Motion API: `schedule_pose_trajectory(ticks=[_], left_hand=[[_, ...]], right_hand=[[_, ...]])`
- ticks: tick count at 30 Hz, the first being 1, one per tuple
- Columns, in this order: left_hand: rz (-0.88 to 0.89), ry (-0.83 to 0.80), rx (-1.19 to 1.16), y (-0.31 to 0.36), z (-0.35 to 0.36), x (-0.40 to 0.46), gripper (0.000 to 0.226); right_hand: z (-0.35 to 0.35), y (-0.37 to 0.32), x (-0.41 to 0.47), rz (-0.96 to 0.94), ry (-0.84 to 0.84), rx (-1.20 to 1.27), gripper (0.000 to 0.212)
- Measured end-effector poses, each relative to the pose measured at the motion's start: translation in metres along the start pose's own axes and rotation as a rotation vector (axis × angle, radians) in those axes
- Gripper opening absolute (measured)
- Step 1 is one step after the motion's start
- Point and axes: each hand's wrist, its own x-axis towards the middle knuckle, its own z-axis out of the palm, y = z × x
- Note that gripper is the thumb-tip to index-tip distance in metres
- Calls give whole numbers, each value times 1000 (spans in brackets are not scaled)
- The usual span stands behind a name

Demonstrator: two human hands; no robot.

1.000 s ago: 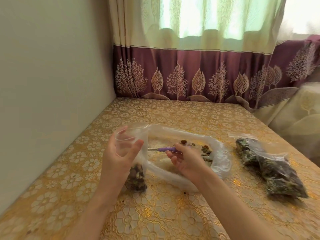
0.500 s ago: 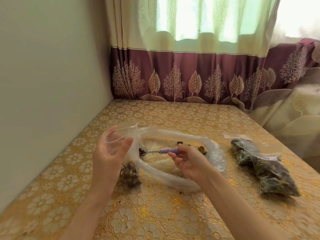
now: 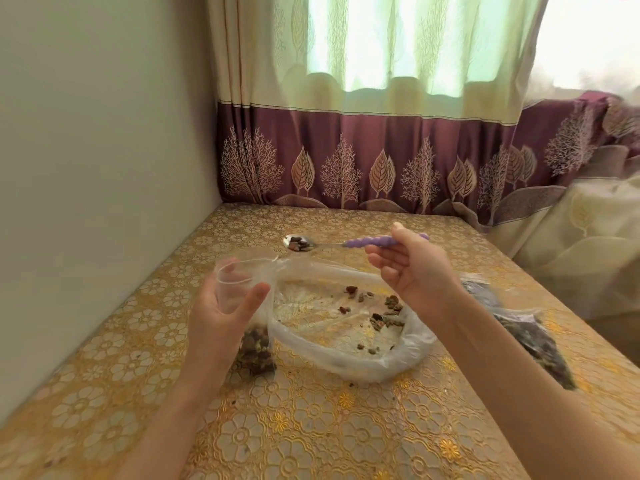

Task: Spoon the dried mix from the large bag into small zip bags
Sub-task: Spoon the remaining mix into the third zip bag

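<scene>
Pinching the purple-handled spoon (image 3: 346, 242) level so the mix stays aboard, right hand (image 3: 412, 271) lifts; left hand (image 3: 221, 306) grips the small zip bag (image 3: 242, 306), mouth open to catch.

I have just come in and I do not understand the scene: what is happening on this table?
A person is portioning a dried mix into small bags. The right hand holds a purple-handled spoon loaded with mix, raised above the large bag, which lies open and nearly empty. The left hand holds a small zip bag open and upright; it has some mix at the bottom. Filled small bags lie to the right on the table.
</scene>
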Motion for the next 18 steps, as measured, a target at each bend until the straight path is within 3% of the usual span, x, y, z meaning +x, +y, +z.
schedule_pose_trajectory(ticks=[4,10,18], left_hand=[[-18,-22,18,1,1,0,73],[-1,-57,-6,2,2,1,69],[4,-82,97,-3,1,2,99]], right_hand=[[16,-7,-8,-51,-99,5,42],[34,2,-22,-246,-301,-236,30],[23,-2,-25,-301,-281,-241,28]])
